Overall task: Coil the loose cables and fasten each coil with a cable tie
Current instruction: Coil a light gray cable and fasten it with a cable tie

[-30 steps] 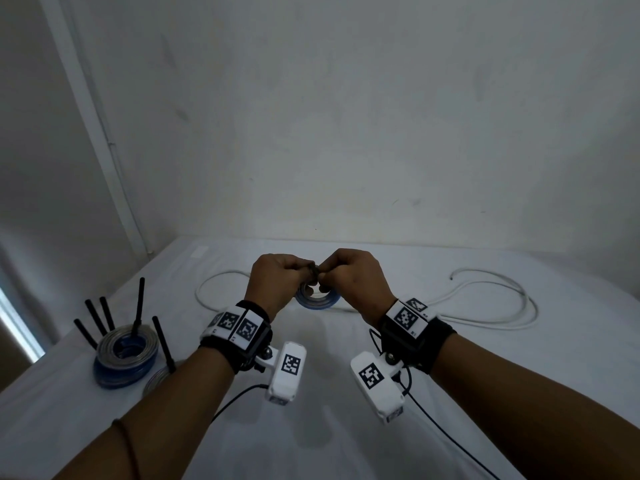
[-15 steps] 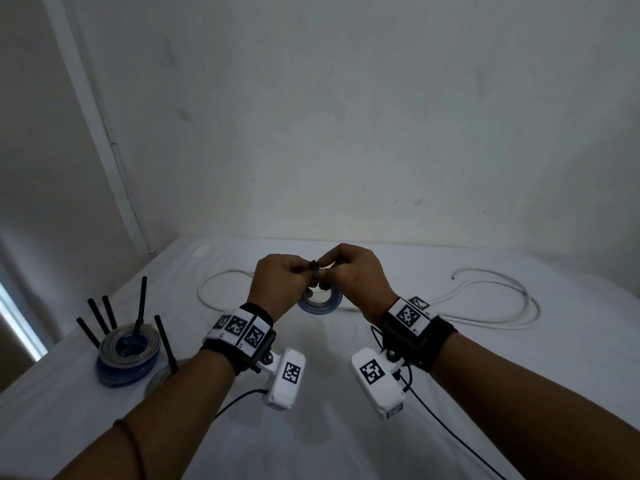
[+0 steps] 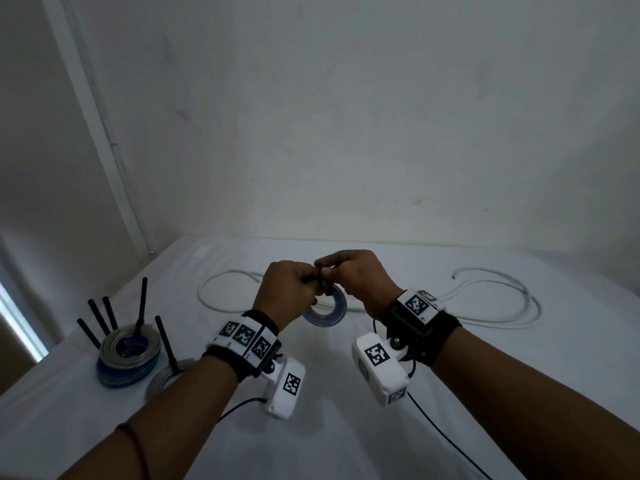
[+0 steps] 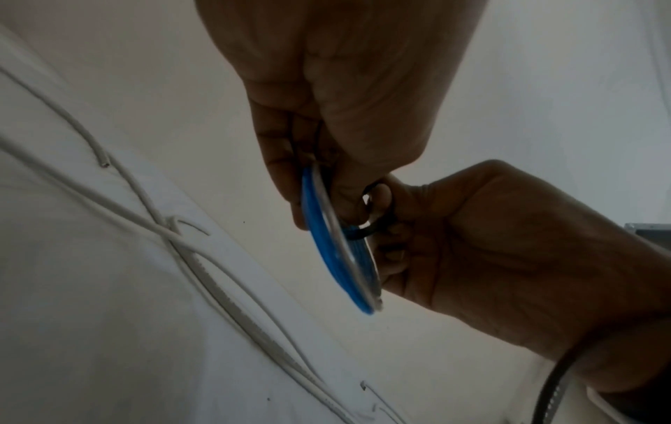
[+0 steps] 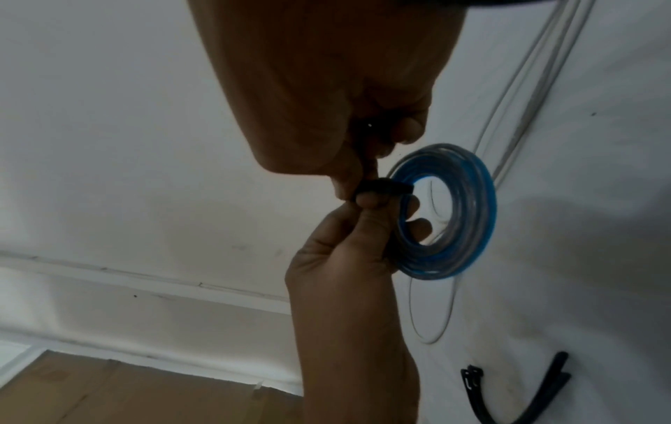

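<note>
Tied coils (image 3: 128,355) sit near left on the table (image 3: 329,427). Mid-table, raised: left hand (image 3: 289,292) pinches the blue coil (image 3: 327,308); right hand (image 3: 360,280) pinches the black tie (image 5: 385,188) looped round it. Beyond, loose white cable (image 3: 495,306) lies flat.

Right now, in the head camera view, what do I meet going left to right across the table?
Stacked grey and blue cable coils with black ties sticking up → left hand → small blue coil held up by both hands → right hand → loose white cable lying in loops.
</note>
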